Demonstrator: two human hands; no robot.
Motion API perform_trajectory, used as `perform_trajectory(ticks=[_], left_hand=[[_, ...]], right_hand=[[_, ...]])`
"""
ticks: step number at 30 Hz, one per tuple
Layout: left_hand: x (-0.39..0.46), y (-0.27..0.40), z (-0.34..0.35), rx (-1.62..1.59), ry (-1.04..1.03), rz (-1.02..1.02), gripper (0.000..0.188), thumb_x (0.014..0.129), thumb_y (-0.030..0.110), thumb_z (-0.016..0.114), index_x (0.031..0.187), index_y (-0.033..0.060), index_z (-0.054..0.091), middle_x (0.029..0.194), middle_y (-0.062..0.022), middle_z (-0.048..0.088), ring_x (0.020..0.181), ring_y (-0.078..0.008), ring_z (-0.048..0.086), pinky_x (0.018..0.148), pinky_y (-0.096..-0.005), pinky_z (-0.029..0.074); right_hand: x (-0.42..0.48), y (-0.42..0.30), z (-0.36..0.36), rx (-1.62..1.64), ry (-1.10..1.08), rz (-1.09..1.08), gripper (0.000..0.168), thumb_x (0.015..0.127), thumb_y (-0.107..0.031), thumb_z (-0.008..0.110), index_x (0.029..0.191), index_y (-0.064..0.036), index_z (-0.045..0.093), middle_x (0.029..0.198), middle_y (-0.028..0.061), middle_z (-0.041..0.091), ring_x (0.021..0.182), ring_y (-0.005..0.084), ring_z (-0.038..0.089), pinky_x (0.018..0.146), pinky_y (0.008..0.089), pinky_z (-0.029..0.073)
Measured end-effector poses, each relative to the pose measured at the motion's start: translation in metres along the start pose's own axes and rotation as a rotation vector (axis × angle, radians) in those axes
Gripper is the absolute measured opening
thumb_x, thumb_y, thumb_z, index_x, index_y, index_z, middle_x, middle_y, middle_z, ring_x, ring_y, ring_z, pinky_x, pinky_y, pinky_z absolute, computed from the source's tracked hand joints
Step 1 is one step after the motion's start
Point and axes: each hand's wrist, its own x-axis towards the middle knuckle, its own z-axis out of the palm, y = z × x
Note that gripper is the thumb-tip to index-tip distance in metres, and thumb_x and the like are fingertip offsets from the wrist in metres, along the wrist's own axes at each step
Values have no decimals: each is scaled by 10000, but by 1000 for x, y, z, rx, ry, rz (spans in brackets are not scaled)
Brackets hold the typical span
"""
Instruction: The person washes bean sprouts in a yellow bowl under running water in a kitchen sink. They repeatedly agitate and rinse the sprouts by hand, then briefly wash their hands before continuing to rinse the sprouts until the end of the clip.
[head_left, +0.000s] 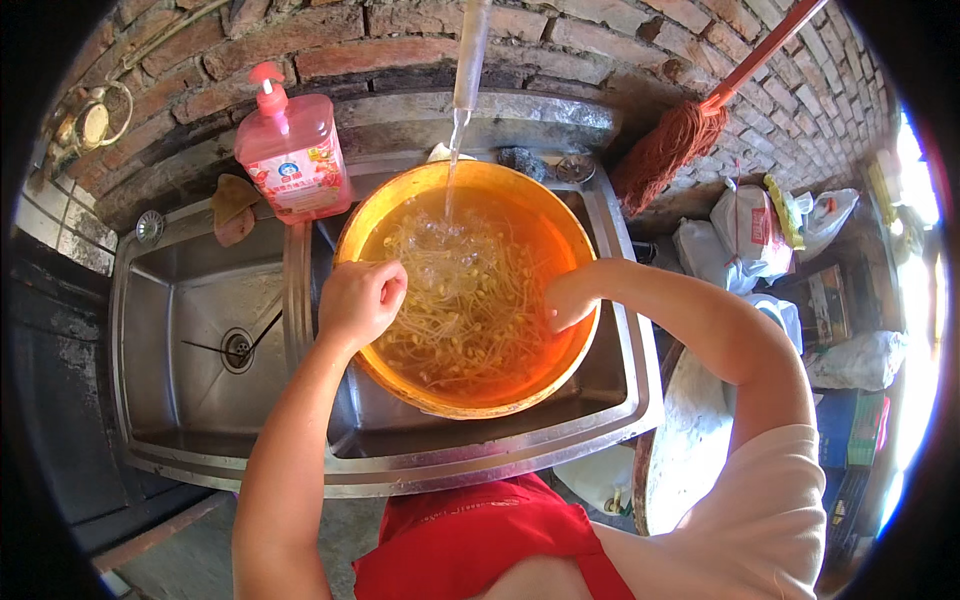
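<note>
A round orange plastic basin (480, 411) stands over the right bowl of a double steel sink (480, 474). Water runs from a hose or pipe (470, 60) into it, and bean sprouts (465, 307) lie in the water. My left hand (363, 301) is curled at the basin's left rim; whether it grips the rim or holds something is hard to tell. On the right side, my right hand (568, 301) reaches over the rim, its fingers dipped in the water and partly hidden.
A pink pump bottle (300, 161) stands behind the sink divider. The left bowl has a drain (237, 349) with dark thin sticks across it. At the back are a scouring pad (523, 162) and a metal strainer (574, 169). A red mop (671, 154) leans at the right, near plastic bags (750, 229).
</note>
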Motion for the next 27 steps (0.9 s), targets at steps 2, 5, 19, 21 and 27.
perform_trajectory(ticks=[2,5,19,21,27], left_hand=[[1,2,0,4,-4,4,71,683,100,562,631,96,514,524,-56,514,514,-259,513,487,-357,386],[1,1,1,-3,-13,-6,61,681,100,562,637,96,520,531,-59,519,525,-259,518,498,-357,392],[-1,0,-1,26,-4,2,25,686,81,531,661,84,536,575,-77,547,559,-263,539,509,-355,403],[-1,1,-2,16,-24,4,31,693,73,520,669,79,538,587,-80,553,565,-262,546,508,-353,404],[1,2,3,1,-11,32,53,660,83,557,647,100,508,533,-53,521,517,-245,527,494,-352,398]], right_hand=[[-7,-5,2,174,-19,-15,423,766,-373,461,917,-3,600,939,150,578,850,286,535,755,397,401],[-19,-18,0,311,-54,-104,410,800,-370,461,983,-25,585,987,108,579,915,242,536,802,356,406],[-85,6,73,1610,660,-1121,285,853,-228,445,745,4,572,766,128,584,752,224,578,747,313,458],[-75,8,120,1902,772,-1431,281,838,-242,473,697,-11,550,732,116,569,721,217,571,723,317,468],[-29,19,217,718,829,295,238,824,-123,498,1034,-38,571,916,90,612,799,192,589,744,292,470]])
